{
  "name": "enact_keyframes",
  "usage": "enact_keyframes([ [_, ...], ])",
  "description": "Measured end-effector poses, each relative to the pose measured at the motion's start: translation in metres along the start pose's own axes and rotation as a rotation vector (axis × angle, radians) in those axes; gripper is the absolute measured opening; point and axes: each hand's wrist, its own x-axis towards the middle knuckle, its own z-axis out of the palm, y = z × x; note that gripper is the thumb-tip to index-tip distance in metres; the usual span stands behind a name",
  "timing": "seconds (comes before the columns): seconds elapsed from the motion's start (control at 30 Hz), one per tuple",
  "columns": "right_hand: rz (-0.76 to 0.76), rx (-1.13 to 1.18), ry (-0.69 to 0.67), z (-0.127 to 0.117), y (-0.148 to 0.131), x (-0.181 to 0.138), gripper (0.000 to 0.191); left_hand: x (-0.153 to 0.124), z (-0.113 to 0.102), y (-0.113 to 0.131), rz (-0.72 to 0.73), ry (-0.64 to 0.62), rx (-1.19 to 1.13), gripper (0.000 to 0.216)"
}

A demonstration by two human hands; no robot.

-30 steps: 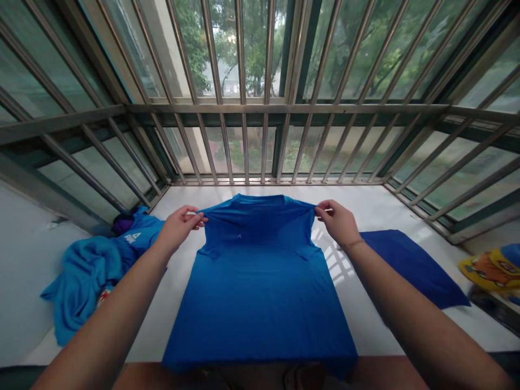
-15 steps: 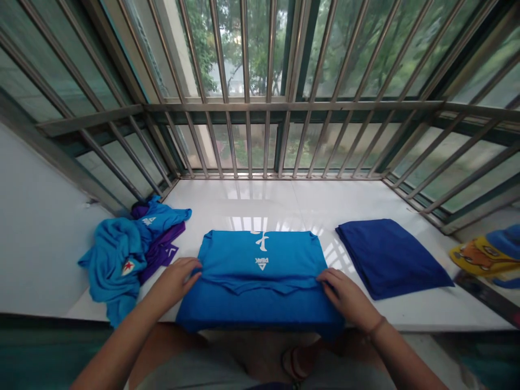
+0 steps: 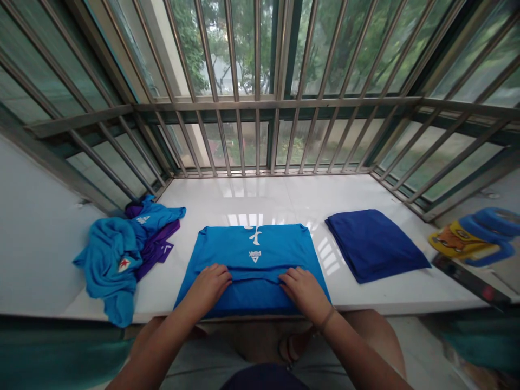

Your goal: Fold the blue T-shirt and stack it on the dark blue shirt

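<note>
A bright blue T-shirt [image 3: 235, 250] with white lettering and a white logo lies partly folded in front of me, its upper layer turned toward the window. The loose edge of that layer runs across the shirt between my hands. At the left part of this edge, my left hand [image 3: 209, 287] has its fingers curled closed on the cloth. My right hand [image 3: 304, 291] grips the same edge farther right, fingers bent over it. Both thumbs are mostly hidden. The shirt's lower part reaches the front edge of the white sill.
A crumpled pile of blue clothes [image 3: 111, 249] with a purple garment [image 3: 156, 257] lies at the left. On the right sits a folded dark blue cloth [image 3: 376, 246], then a yellow and blue bottle [image 3: 467, 235] beside a dark box [image 3: 467, 279]. Metal bars [image 3: 264, 103] enclose the white sill [image 3: 264, 195].
Both hands have moved inward from the shirt's side edges onto the loose edge of its upper layer. The camera view has shifted slightly to the right.
</note>
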Motion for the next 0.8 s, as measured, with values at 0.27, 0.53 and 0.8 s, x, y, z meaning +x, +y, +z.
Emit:
enact_keyframes([
  [0.27, -0.068, 0.052, 0.041, 0.003, -0.001, -0.002, 0.009, -0.016, -0.015, -0.004, 0.057, -0.006, -0.073, 0.018],
  [0.53, 0.084, 0.185, 0.111, -0.011, 0.03, 0.001, 0.021, 0.002, -0.018, -0.03, -0.051, 0.077, -0.073, 0.027],
  [0.8, 0.355, 0.154, 0.044, -0.045, 0.111, 0.09, 0.029, 0.108, -0.048, -0.116, -0.193, 0.003, 0.09, 0.045],
])
